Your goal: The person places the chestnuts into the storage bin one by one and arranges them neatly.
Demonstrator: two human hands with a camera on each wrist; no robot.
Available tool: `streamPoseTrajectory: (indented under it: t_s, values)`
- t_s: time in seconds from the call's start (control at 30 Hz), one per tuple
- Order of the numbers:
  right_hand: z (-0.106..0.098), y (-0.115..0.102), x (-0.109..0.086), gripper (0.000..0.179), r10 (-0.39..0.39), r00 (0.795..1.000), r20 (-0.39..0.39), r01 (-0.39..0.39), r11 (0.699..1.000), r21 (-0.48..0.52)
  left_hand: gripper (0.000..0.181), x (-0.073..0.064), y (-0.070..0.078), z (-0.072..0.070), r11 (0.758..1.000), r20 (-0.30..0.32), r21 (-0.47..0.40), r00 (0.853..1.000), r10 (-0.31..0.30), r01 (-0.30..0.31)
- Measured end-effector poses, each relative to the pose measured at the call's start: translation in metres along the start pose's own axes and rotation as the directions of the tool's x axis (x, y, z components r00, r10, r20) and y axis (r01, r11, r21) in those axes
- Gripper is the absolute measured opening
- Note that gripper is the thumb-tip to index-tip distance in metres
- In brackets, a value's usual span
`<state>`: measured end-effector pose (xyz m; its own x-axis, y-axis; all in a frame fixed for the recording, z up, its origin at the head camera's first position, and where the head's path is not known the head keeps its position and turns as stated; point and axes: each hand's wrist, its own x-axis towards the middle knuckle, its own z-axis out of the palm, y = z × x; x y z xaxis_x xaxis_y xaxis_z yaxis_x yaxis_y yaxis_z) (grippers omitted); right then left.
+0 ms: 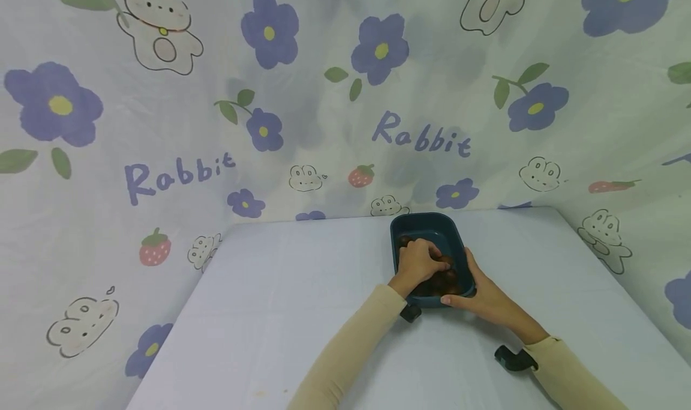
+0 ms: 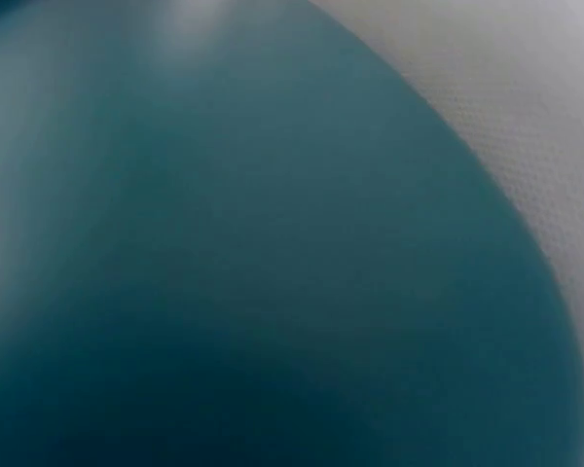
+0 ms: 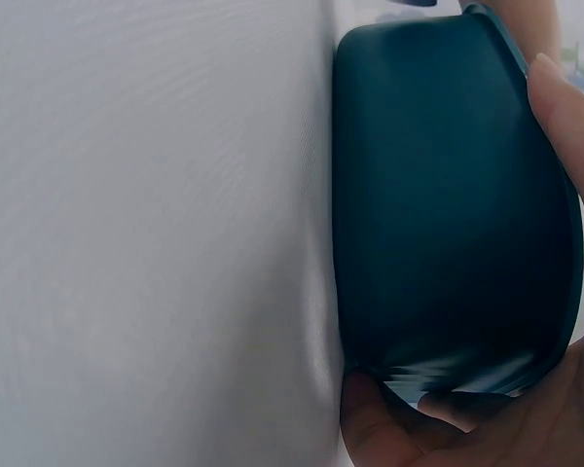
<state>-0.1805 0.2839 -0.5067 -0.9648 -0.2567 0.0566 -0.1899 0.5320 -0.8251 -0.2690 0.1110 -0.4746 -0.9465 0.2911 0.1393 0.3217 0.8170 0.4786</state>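
Note:
A dark teal rectangular tub (image 1: 426, 219) stands on the table with several brown, roundish things (image 1: 448, 283) in it, too dim to name exactly. My left hand (image 1: 418, 265) reaches over the near left side into the tub, its fingers curled among the brown things and its thumb against one of them. Its fingertips are partly hidden. At the near right corner my right hand (image 1: 488, 296) grips the tub, thumb along the rim and fingers round the side. In the right wrist view, fingers (image 3: 389, 428) wrap the tub's outer wall (image 3: 438, 195). Only blurred teal wall (image 2: 273, 214) fills most of the left wrist view.
The white-covered table (image 1: 281, 290) extends left and towards me. A printed cloth (image 1: 324, 98) with flowers and rabbits hangs behind and at both sides, close to the tub's far end. Black wrist devices (image 1: 515, 359) sit at both sleeves.

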Motion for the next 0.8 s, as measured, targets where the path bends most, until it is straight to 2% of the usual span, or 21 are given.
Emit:
streamPoseTrajectory:
  t_s: [0.5, 0.67, 0.8]
  values:
    - [-0.0007, 0.0002, -0.0014, 0.127, 0.033, 0.999, 0.002, -0.033, 0.999, -0.03, 0.021, 0.0008, 0.0002, 0.0019, 0.997, -0.015, 0.039, 0.998, 0.064, -0.063]
    - [0.0004, 0.0035, 0.0016, 0.124, -0.026, 1.0, -0.006, 0.027, 1.0, 0.008, 0.021, -0.0006, -0.0008, -0.0009, 0.996, -0.064, -0.023, 0.994, 0.084, -0.085]
    - [0.0019, 0.0038, 0.0024, 0.123, -0.029, 1.0, -0.008, 0.029, 1.0, 0.011, 0.019, -0.0043, -0.0027, -0.0064, 0.98, -0.13, -0.152, 0.986, 0.106, -0.125]
